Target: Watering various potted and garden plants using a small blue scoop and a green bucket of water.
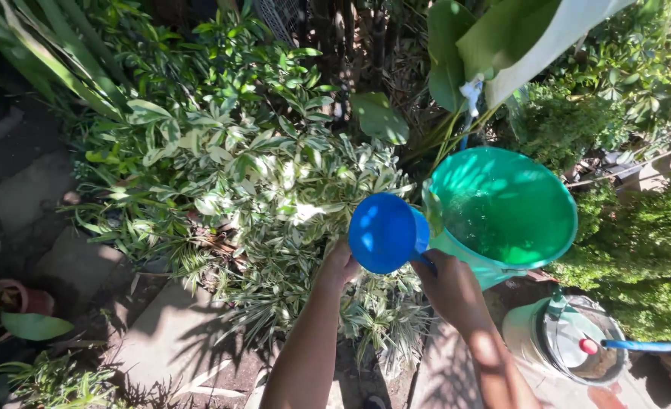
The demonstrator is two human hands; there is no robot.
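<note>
- The blue plastic dipper (383,232) is a round, deep scoop, glossy in the sun, tipped so its open mouth faces the viewer; it sits mid-scene, above the variegated leafy plant (275,182).
- Just beside it on the right, touching or nearly touching its rim, is a green plastic bucket (528,227), tilted, with clear water glinting inside.
- No labels or signs show on either; both are plain, 1 colour each.
- The left hand (339,266) is curled under the dipper's lower edge, steadying it from below; its forearm rises from the bottom of the view.
- The right hand (450,286) is closed around the dipper's handle, between dipper and bucket, fingers wrapped tight.
- Lower right, a pale round container (528,333) with a red-capped fitting and a blue hose (649,344) stands on the paving (169,333).
- A terracotta pot (6,295) lies far left.
</note>
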